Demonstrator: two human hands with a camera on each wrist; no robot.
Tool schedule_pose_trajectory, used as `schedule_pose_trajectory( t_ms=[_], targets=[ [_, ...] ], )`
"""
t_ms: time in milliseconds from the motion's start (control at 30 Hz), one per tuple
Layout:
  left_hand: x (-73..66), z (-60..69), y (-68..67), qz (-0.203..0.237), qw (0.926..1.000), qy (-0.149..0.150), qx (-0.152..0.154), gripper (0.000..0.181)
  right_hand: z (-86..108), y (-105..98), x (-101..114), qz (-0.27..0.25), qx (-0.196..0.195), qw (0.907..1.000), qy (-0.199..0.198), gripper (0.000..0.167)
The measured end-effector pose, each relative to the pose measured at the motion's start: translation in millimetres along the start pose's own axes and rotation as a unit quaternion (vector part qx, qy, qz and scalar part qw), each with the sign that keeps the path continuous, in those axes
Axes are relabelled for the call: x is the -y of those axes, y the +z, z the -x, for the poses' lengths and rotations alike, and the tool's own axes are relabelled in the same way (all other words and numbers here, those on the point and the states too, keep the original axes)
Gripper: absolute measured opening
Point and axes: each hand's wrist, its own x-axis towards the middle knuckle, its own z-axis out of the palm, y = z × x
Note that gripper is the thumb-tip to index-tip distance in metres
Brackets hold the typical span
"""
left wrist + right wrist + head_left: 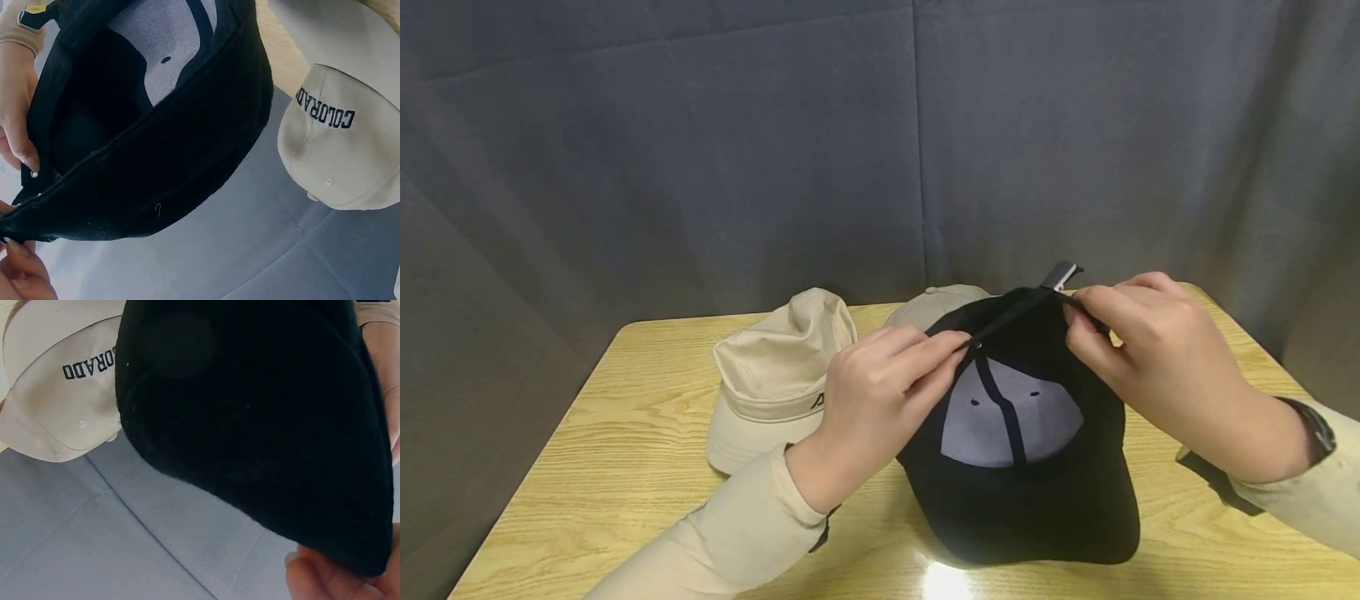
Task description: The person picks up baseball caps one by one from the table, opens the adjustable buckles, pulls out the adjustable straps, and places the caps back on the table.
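A black baseball cap (1037, 517) is held up over the table with its inside facing me and its brim hanging down. Pale lining (977, 425) with a dark seam strip shows inside the crown. My left hand (883, 383) pinches the cap's back edge on one side. On the other side, my right hand (1157, 358) pinches the thin black back strap between thumb and fingers. A metal buckle (1062, 275) sticks up at the top, beside the right fingertips. In the right wrist view, the cap's dark crown (250, 425) hides much of the scene.
On the left of the wooden table (587, 467) lies a beige cap (782, 358) with dark lettering. Another beige cap (344, 150), lettered COLORADO, sits behind the black one and is partly hidden in the head view. A grey curtain (737, 167) hangs behind the table.
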Motion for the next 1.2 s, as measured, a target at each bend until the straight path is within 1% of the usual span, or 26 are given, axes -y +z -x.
schedule_pose_trajectory(
  t_ms=[67, 200, 367, 567, 667, 767, 933, 1067, 1200],
  targets=[
    [-0.1, 0.2, -0.4, 0.002, 1.0000, -0.001, 0.000, 0.012, 0.0, 0.1, -0.3, 0.000, 0.002, 1.0000, 0.001, 0.037],
    [0.3, 1.3, -0.5, 0.005, 1.0000, -0.002, -0.002, 0.012, 0.2, 1.4, -1.5, 0.000, -0.021, 0.9997, 0.009, 0.033],
    [0.4, 2.9, -1.3, 0.014, 0.9999, -0.005, -0.004, 0.012, 0.9, 1.4, -1.7, 0.019, -0.051, 0.9976, 0.042, 0.032],
    [1.6, 6.4, -1.0, 0.022, 0.9997, -0.008, -0.004, 0.012, 1.5, 0.3, -1.2, 0.033, -0.067, 0.9943, 0.077, 0.034],
    [2.3, 9.3, -0.8, 0.030, 0.9993, -0.022, -0.006, 0.015, 6.3, 0.4, -7.6, 0.038, -0.063, 0.9939, 0.082, 0.032],
    [2.4, 11.7, -0.3, 0.037, 0.9984, -0.040, -0.012, 0.020, 14.4, 2.5, -17.7, 0.042, -0.059, 0.9944, 0.076, 0.029],
    [2.9, 15.0, 2.3, 0.032, 0.9976, -0.059, -0.019, 0.025, 23.7, 6.8, -30.3, 0.037, -0.068, 0.9942, 0.074, 0.025],
    [4.1, 18.5, 5.8, 0.020, 0.9969, -0.076, -0.005, 0.030, 25.2, 7.0, -32.5, 0.031, -0.074, 0.9940, 0.075, 0.025],
    [5.2, 24.7, 7.9, -0.003, 0.9938, -0.109, 0.021, 0.038, 21.4, 4.5, -25.2, 0.021, -0.081, 0.9936, 0.075, 0.027]
  ],
)
